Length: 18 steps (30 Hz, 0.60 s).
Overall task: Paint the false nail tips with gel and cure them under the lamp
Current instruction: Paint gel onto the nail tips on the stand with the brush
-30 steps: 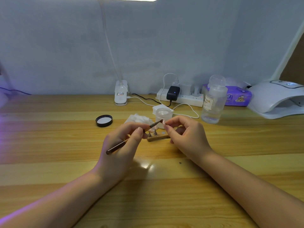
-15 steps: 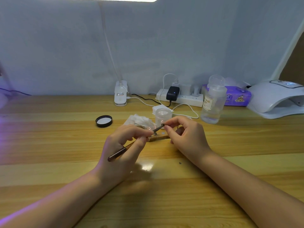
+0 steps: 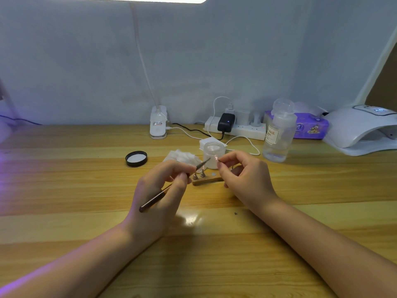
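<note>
The left hand (image 3: 160,190) grips the gel brush (image 3: 171,186); the right hand (image 3: 242,177) pinches a nail tip (image 3: 217,158) above the wooden stand (image 3: 206,180). Brace both wrists on the table (image 3: 64,190) and stroke thinly.

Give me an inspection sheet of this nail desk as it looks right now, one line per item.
Surface: striped wooden desk, glare spot near centre.
Job's things: thin dark brush; tiny nail tip; small wooden stand with pegs; clear open jar; white curing lamp.
Clutter: black round lid; crumpled white wipes; clear pump bottle; purple tissue pack.
Hands: left hand holds the brush; right hand pinches the nail tip.
Cables: white power strip, black and white leads.
Surroundings: grey wall.
</note>
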Each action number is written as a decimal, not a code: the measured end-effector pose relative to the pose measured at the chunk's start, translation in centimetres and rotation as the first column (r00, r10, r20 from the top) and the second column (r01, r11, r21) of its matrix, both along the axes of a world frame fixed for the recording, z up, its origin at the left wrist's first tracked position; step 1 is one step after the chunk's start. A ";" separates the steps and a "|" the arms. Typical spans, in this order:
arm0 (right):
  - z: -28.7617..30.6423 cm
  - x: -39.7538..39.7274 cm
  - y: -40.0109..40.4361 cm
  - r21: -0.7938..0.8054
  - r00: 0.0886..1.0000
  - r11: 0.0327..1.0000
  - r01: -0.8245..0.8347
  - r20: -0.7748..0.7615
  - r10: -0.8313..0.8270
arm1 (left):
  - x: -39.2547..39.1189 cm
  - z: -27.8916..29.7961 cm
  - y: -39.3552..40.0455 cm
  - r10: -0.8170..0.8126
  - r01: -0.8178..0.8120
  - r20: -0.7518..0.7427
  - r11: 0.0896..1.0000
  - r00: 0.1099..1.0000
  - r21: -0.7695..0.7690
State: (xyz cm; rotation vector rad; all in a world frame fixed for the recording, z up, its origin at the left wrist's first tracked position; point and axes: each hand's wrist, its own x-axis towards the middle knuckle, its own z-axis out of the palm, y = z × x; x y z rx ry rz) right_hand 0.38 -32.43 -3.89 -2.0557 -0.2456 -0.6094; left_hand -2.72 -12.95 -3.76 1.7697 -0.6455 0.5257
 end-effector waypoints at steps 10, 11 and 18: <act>0.1 -0.2 0.2 0.062 0.998 0.997 -0.038 -0.041 0.041 | 1.8 -1.0 0.3 -0.147 0.086 -0.284 0.973 0.947 -0.214; 0.1 -0.3 0.2 0.056 0.997 0.997 -0.060 -0.041 0.063 | 1.9 -1.1 0.3 -0.162 0.100 -0.291 0.971 0.943 -0.217; 0.2 -0.5 0.4 0.038 0.992 0.992 -0.119 -0.036 0.120 | 1.8 -1.2 0.1 -0.182 0.120 -0.280 0.967 0.943 -0.223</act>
